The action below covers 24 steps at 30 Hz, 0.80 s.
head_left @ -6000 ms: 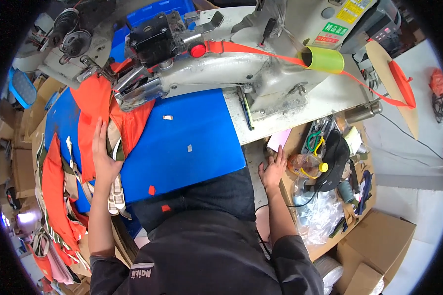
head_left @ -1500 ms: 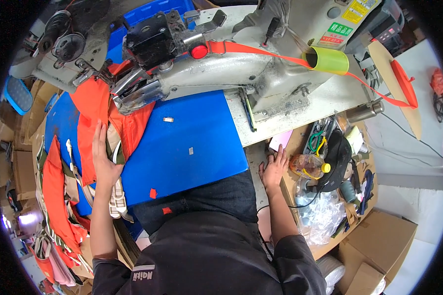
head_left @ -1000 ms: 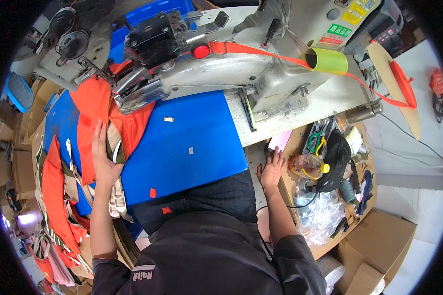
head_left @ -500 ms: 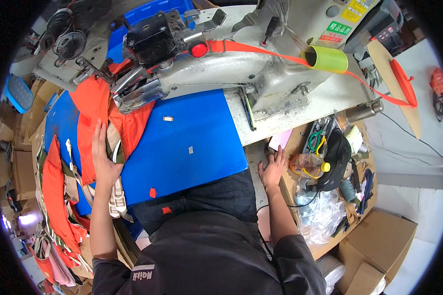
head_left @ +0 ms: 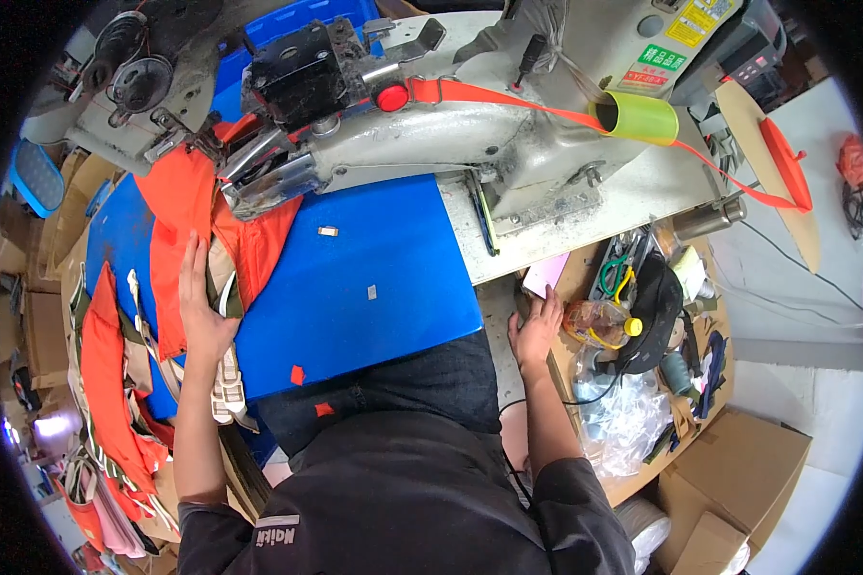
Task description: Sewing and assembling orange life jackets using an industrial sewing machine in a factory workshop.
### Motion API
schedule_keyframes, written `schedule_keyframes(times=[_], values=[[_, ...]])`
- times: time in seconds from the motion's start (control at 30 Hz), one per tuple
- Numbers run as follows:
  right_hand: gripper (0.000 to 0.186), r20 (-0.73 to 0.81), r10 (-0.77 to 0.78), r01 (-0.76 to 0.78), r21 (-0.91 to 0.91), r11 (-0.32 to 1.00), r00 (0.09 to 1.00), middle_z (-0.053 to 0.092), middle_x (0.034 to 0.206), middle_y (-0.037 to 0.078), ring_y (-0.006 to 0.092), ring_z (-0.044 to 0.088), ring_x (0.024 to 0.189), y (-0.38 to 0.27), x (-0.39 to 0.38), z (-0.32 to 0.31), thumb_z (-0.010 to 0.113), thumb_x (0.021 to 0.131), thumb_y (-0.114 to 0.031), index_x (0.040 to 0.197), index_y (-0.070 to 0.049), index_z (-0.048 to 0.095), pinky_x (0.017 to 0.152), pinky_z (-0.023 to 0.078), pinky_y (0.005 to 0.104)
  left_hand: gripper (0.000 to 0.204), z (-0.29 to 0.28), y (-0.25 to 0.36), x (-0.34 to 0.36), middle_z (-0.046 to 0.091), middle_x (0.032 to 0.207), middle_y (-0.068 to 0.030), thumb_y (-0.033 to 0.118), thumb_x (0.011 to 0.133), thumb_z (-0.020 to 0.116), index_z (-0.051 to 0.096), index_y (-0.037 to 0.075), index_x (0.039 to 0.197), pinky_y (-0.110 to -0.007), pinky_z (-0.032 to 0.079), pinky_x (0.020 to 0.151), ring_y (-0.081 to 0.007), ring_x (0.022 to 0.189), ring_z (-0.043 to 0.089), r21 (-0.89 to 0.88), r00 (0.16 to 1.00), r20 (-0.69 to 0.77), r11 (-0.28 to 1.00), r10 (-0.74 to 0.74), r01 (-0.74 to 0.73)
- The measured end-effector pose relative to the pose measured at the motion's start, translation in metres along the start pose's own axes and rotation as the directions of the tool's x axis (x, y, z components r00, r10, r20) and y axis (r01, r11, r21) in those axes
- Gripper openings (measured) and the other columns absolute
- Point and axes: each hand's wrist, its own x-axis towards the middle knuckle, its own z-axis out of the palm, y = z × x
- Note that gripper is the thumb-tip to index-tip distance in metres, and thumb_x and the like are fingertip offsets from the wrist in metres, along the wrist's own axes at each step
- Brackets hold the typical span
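My left hand point(head_left: 203, 311) lies flat, fingers stretched out, on an orange fabric piece point(head_left: 177, 249) with beige and olive parts. The fabric's far end runs in under the head of a grey industrial sewing machine point(head_left: 412, 134). White webbing straps with buckles point(head_left: 228, 393) hang beside my left wrist, over the table's near edge. At the edge of a wooden side table, my right hand point(head_left: 537, 333) rests with its fingers apart and nothing visibly held. Its fingertips are by a pink card point(head_left: 545, 275), and a plastic bottle with a yellow cap point(head_left: 599, 323) stands just right of it.
Small scraps lie on the blue tabletop point(head_left: 403, 259). More orange pieces point(head_left: 115, 383) hang at its left side. An orange strap point(head_left: 508, 96) runs through a yellow-green tube point(head_left: 642, 117) to a cardboard reel. Scissors point(head_left: 616, 278), a black cap and clear plastic bags fill the side table.
My right hand has shifted slightly to the right along the side table's edge. My left hand and the orange fabric stay in place.
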Motion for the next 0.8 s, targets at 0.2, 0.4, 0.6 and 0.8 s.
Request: schedule_keyframes(times=[0.2,0.4,0.6,0.8], values=[[0.047,-0.092,0.012,-0.009,0.041,0.999,0.996,0.040,0.142,0.024,0.0408,0.034,0.134,0.008,0.029,0.001,0.065,0.079,-0.017,0.119,0.004,0.052,0.111,0.028,0.0511,0.091,-0.001,0.001,0.001,0.034,0.153,-0.0163,-0.006,0.064,0.069,0.036,0.008,0.148,-0.043,0.032,0.115,-0.0366,0.139,0.037,-0.001,1.000,-0.010,1.000,0.005,-0.005],[0.058,-0.143,0.032,-0.033,-0.008,0.999,0.989,0.045,0.140,0.025,0.0425,0.036,0.133,0.023,0.070,0.004,0.061,0.085,-0.020,0.133,0.007,0.042,0.112,0.029,0.0499,0.091,0.000,0.000,-0.001,0.034,0.153,-0.0163,-0.006,0.064,0.069,0.036,0.008,0.148,-0.043,0.032,0.115,-0.0363,0.139,0.037,0.005,1.000,-0.008,1.000,-0.001,0.001],[0.060,-0.061,0.106,-0.107,-0.011,0.994,0.993,0.047,0.138,0.028,0.0425,0.033,0.136,0.034,0.097,0.012,0.056,0.089,-0.019,0.137,0.011,0.036,0.114,0.027,0.0489,0.092,-0.001,0.002,0.000,0.034,0.153,-0.0165,-0.007,0.063,0.070,0.036,0.008,0.148,-0.043,0.032,0.115,-0.0362,0.139,0.037,0.009,1.000,0.001,1.000,-0.006,0.006],[0.062,-0.048,0.108,-0.113,-0.112,0.987,0.993,0.043,0.140,0.029,0.0425,0.032,0.136,0.034,0.097,0.016,0.056,0.089,-0.019,0.137,0.012,0.034,0.114,0.025,0.0487,0.091,-0.001,-0.001,0.000,0.034,0.153,-0.0170,-0.006,0.064,0.069,0.036,0.008,0.148,-0.044,0.032,0.114,-0.0367,0.139,0.037,0.016,1.000,-0.007,1.000,0.007,-0.007]])
